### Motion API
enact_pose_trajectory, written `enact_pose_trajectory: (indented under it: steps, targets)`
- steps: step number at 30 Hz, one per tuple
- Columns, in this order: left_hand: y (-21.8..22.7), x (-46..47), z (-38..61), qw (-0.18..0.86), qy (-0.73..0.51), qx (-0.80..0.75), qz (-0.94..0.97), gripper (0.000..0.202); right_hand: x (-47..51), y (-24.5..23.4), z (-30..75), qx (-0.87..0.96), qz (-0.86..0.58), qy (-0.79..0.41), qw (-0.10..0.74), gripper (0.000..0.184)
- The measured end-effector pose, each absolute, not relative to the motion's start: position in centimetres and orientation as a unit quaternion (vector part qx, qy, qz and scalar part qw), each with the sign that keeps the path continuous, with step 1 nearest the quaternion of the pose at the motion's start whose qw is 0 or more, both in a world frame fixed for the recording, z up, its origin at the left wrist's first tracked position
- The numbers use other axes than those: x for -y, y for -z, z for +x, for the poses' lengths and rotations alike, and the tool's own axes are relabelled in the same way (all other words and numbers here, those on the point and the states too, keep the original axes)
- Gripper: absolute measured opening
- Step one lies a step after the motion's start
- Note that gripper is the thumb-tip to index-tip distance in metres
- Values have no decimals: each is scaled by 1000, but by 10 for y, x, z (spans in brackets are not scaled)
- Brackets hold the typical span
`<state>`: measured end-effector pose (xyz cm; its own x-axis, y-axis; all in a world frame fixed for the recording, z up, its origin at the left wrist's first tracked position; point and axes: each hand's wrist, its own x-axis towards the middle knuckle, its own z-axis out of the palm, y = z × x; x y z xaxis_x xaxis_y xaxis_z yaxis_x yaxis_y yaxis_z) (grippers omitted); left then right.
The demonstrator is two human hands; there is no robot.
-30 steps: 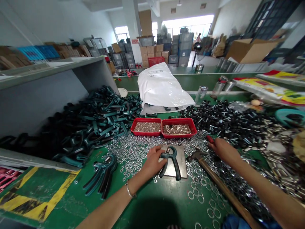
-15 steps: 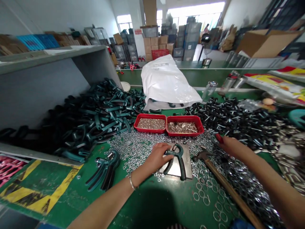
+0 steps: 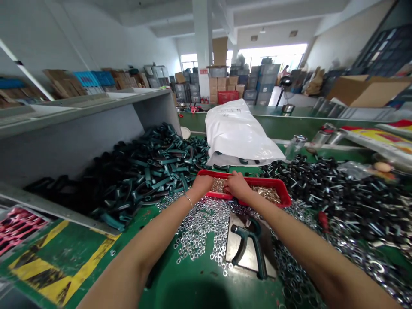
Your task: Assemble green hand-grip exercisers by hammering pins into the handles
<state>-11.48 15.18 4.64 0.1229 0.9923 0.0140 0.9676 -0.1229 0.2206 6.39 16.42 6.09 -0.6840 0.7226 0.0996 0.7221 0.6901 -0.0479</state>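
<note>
Two red trays stand end to end on the green tabletop point(image 3: 180, 283). The left tray point(image 3: 202, 172) holds a layer of tiny gold-coloured metal pieces point(image 3: 219, 185); the right tray point(image 3: 286, 194) holds longer pin-like pieces point(image 3: 268, 194).

Both arms stretch forward and converge on the left tray. The left hand point(image 3: 202, 184) comes over its left end, back upward and fingers bent down, with a bracelet point(image 3: 188, 199) at the wrist. The right hand point(image 3: 237, 185) reaches across the neighbouring ends of the trays, fingers pointing left into the small pieces. The fingertips are too small and hidden to show whether either grip is loose or pinching a piece.

The dark teal two-handled tool point(image 3: 260, 255) lies on a metal plate point(image 3: 249, 260) nearer the viewer, clear of both hands, its handles spread towards the viewer. Silvery nuts point(image 3: 196, 238) are strewn between the plate and the trays. The right forearm crosses above the plate's right side, hiding part of the tabletop there, with rings point(image 3: 293, 268) beyond it. Further right are a red handle point(image 3: 323, 222) and a heap of black-headed screws point(image 3: 309, 176). Left, a pile of teal handles point(image 3: 154, 169) spills from a grey shelf unit point(image 3: 157, 112); a white bag point(image 3: 240, 134) lies behind the trays.
</note>
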Motion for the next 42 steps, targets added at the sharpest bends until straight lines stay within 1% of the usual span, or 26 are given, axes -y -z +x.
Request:
enact_pose_trajectory:
  steps: [5,8,11,13,15,18,19,21,22,24,25,27,29,31,34,38,42]
  targets:
    - [-36,-150,-122,39,-52,-670,740,24,-177,-39,57,914,-405,-16,27,21]
    - [-40,-140,-116,-1,-65,-671,739,30,-176,-34,59,909,-415,-26,42,23]
    - [-44,-109,-96,-34,-128,-639,757,29,-174,-31,60,903,-422,-43,73,22]
    - [-44,-81,-76,2,-184,-592,784,25,-174,-30,59,899,-422,-62,99,18]
    - [-42,-54,-55,91,-223,-546,802,20,-174,-33,59,893,-421,-85,132,13]
    - [-37,-26,-31,213,-250,-503,799,15,-170,-45,67,876,-421,-129,196,12]
    - [-36,-20,-26,234,-251,-497,797,15,-166,-50,73,869,-419,-148,219,12]
    - [-32,-13,-20,243,-237,-496,799,16,-152,-58,91,854,-416,-179,255,12]
    - [-31,-12,-18,233,-223,-496,806,17,-142,-60,103,846,-414,-201,269,12]
    - [-28,-10,-15,191,-187,-497,826,18,-116,-59,132,812,-415,-286,294,9]
    - [-26,-9,-13,164,-170,-495,836,19,-101,-56,147,774,-417,-364,308,9]
    - [-22,-9,-9,108,-142,-492,852,20,-70,-46,177,679,-430,-501,320,14]
    - [-18,-9,-6,65,-117,-487,863,21,-41,-34,201,603,-446,-580,316,19]
    - [-14,-9,-3,34,-99,-482,870,22,-17,-24,218,558,-459,-615,316,21]
    - [-12,-8,1,-9,-75,-470,879,22,6,-15,229,524,-461,-630,341,21]
    - [-15,-5,6,-76,-26,-422,903,19,14,-16,229,513,-451,-635,361,23]
    - [-19,-3,4,-117,-27,-347,930,21,11,-23,223,524,-440,-628,369,25]
